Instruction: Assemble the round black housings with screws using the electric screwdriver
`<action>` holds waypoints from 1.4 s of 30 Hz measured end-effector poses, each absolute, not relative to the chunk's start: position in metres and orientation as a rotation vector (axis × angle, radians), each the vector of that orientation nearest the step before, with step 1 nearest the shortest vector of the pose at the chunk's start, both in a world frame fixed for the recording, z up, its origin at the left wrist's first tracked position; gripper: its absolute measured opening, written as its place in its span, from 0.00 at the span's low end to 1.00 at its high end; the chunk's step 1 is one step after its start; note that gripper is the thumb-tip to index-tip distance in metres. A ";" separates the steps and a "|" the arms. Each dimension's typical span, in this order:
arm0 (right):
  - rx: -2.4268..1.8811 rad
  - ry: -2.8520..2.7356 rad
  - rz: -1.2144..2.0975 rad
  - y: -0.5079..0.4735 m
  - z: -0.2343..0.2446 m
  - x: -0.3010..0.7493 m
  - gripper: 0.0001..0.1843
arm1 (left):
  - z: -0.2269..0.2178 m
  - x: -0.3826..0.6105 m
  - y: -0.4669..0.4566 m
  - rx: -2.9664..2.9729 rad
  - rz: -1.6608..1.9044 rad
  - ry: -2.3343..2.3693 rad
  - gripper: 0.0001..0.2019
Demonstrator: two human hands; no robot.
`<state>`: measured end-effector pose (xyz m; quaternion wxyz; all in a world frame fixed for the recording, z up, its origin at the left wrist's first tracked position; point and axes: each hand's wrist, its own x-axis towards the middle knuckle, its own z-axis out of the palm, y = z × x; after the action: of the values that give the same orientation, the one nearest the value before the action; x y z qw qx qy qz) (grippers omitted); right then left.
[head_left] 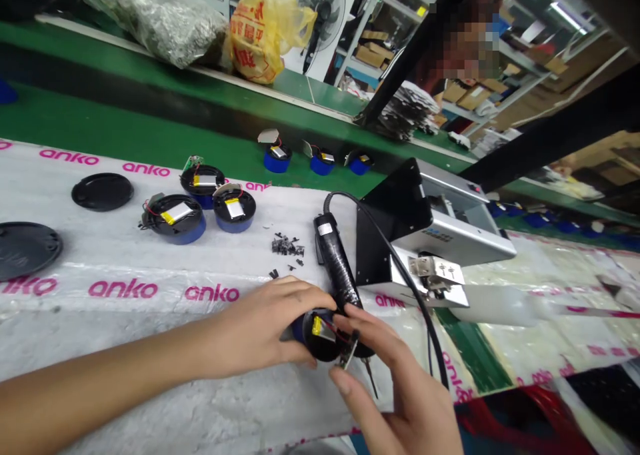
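Observation:
My left hand (260,325) is wrapped round a small round blue-and-black housing (320,338) with a yellow-taped battery pack and red wires inside. My right hand (395,382) pinches a small circuit board (347,355) at the housing's edge, right beside it. A black soldering iron (337,262) with a cable lies on the plastic sheet just behind both hands. Three more open blue housings (203,205) with batteries stand at the left.
A grey metal machine (440,228) with a black plate stands at the right. Small black parts (287,247) lie scattered mid-table. Two black round lids (103,192) lie at the left. Three blue housings (320,162) sit on the green conveyor (125,135). A person stands beyond.

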<state>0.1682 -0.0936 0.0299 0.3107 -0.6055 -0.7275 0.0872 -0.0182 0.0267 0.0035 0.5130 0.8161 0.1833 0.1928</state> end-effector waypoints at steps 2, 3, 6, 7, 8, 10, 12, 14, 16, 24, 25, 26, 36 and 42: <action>-1.618 -1.840 0.264 -0.100 0.022 0.168 0.18 | 0.005 -0.020 0.025 1.949 0.465 0.481 0.24; -1.622 -1.792 0.276 -0.102 0.017 0.167 0.17 | 0.007 -0.020 0.024 1.934 0.447 0.545 0.26; -1.601 -1.654 0.290 -0.107 0.004 0.164 0.18 | 0.013 -0.020 0.021 1.792 0.347 0.755 0.30; -1.579 -1.622 0.291 -0.107 0.001 0.162 0.18 | 0.016 -0.020 0.019 1.679 0.288 0.768 0.30; -1.547 -1.597 0.281 -0.108 -0.002 0.161 0.19 | 0.018 -0.018 0.018 1.537 0.229 0.745 0.29; -1.486 -1.567 0.246 -0.109 -0.007 0.158 0.20 | 0.021 -0.014 0.017 1.228 0.167 0.678 0.25; -1.453 -1.557 0.220 -0.110 -0.009 0.157 0.20 | 0.020 -0.008 0.015 1.040 0.180 0.676 0.22; -1.444 -1.570 0.216 -0.110 -0.009 0.157 0.21 | 0.018 -0.001 0.014 1.012 0.234 0.736 0.19; -1.436 -1.615 0.222 -0.110 -0.005 0.158 0.21 | 0.017 0.004 0.013 1.045 0.258 0.785 0.16; -1.462 -1.870 0.093 -0.095 0.014 0.163 0.22 | 0.012 0.008 0.007 1.156 0.331 0.821 0.09; -1.445 -1.882 0.067 -0.092 0.014 0.163 0.21 | 0.011 0.008 0.006 1.150 0.343 0.812 0.08; -1.430 -1.893 0.048 -0.089 0.014 0.163 0.18 | 0.010 0.007 0.006 1.139 0.353 0.801 0.08; -1.416 -1.965 0.002 -0.077 0.007 0.161 0.14 | 0.003 -0.012 0.017 0.903 0.243 0.612 0.20; -1.495 -2.030 -0.020 -0.080 0.014 0.156 0.14 | 0.002 -0.010 0.016 0.904 0.262 0.635 0.17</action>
<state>0.1562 -0.0804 0.0143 0.3054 -0.5648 -0.7666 -0.0076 -0.0096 0.0159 0.0019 0.8430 0.4282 0.3008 0.1242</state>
